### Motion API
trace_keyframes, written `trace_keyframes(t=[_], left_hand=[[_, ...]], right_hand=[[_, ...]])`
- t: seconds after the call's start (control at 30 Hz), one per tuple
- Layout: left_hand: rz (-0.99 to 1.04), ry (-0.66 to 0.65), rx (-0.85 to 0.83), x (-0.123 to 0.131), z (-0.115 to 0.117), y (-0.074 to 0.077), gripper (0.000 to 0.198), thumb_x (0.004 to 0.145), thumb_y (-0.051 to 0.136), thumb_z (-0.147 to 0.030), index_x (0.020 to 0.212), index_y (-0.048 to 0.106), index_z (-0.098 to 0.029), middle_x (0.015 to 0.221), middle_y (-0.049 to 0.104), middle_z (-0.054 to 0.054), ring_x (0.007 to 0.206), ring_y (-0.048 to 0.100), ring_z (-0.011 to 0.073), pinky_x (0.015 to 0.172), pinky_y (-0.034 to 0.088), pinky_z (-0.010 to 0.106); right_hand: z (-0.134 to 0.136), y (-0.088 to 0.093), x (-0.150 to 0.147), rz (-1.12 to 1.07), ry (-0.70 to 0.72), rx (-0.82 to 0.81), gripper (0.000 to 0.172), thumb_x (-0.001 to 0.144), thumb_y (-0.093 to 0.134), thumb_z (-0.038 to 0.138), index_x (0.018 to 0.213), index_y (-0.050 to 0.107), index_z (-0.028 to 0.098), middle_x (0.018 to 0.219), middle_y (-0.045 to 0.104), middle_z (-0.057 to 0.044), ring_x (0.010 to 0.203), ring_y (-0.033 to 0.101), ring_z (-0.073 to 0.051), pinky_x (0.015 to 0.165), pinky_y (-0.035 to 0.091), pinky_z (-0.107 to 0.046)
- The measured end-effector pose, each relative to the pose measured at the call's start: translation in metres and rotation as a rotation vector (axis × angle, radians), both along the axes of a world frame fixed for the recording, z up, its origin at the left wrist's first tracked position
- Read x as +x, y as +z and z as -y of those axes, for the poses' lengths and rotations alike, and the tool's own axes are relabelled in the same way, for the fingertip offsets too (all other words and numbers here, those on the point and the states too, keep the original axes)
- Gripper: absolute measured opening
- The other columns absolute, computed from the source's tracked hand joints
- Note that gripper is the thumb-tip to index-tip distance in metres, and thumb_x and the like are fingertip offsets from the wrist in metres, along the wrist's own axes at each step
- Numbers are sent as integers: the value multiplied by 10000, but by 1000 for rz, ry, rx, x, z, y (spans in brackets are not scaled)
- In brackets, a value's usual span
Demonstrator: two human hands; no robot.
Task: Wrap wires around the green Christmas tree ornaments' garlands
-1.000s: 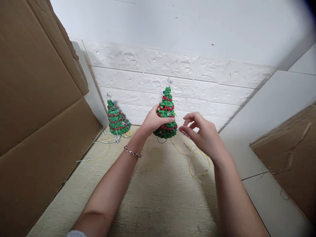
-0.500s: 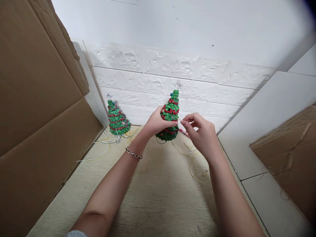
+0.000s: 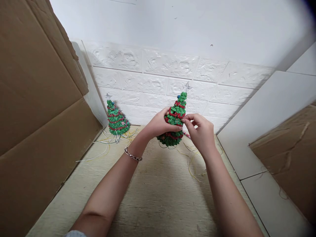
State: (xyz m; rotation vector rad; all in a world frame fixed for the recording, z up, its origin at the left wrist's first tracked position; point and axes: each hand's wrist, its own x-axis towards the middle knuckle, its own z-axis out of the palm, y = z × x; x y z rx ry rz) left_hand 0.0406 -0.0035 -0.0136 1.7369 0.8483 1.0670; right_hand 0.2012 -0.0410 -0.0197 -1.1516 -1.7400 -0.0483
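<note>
Gripping a tilted miniature Christmas tree [image 3: 172, 138], the left hand [image 3: 158, 125] wraps its middle. The right hand [image 3: 201, 133] pinches its red garland [image 3: 179, 105].

A small handcraft work corner is indicated, improvised rather than industrial. A pale wood-grain table [image 3: 158, 197] is set against a wall faced with white brick-pattern panelling [image 3: 148, 75]. The station is screened by plain cardboard sheets [image 3: 37, 98] on the left and a further cardboard sheet [image 3: 288, 148] on the right, behind a white board [image 3: 259, 115]. One finished miniature Christmas tree [image 3: 116, 118] is stood at the back left, and a second tree [image 3: 175, 121] is held over the table. Loose wire offcuts [image 3: 103, 144] are scattered across the surface.
</note>
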Motion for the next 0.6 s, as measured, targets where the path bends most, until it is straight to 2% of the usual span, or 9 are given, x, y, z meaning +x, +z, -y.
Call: trace_keyframes(t=[0.23, 0.33, 0.4, 0.5, 0.6], left_hand=[[74, -50, -76, -1, -3, 0, 541, 546, 812, -254, 1023, 572, -171, 986, 648, 71, 895, 606, 213, 788, 477, 351], [97, -86, -98, -3, -4, 0, 537, 556, 814, -251, 1030, 574, -175, 995, 650, 71, 908, 610, 215, 805, 478, 355], [113, -156, -114, -4, -4, -1, 522, 575, 808, -250, 1039, 581, -177, 1007, 654, 78, 928, 615, 220, 828, 477, 364], [125, -347, -151, -6, -3, -1, 474, 607, 786, -241, 1041, 606, -183, 1019, 665, 86, 953, 626, 231, 866, 481, 388], [119, -520, -183, -6, -1, -2, 503, 596, 781, -239, 1073, 628, -197, 997, 682, 92, 977, 634, 259, 865, 501, 412]], right_hand=[[1, -3, 0, 108, -15, 115, 179, 881, 527, 300, 804, 674, 231, 829, 681, -39, 681, 603, -160, 632, 473, -301], [1, -2, 1, 52, -4, 135, 245, 908, 478, 349, 836, 684, 239, 839, 681, -52, 776, 628, -181, 696, 496, -322], [-2, -3, 3, -57, 3, 134, 275, 919, 445, 390, 926, 672, 236, 906, 679, -67, 853, 627, -190, 746, 503, -340], [-9, -5, 9, -266, 62, 14, 382, 878, 482, 497, 1118, 599, 224, 1095, 643, -99, 923, 617, -196, 770, 514, -357], [-13, -5, 16, -380, 280, -248, 542, 812, 515, 608, 1201, 541, 230, 1197, 609, -112, 990, 613, -210, 803, 522, -380]])
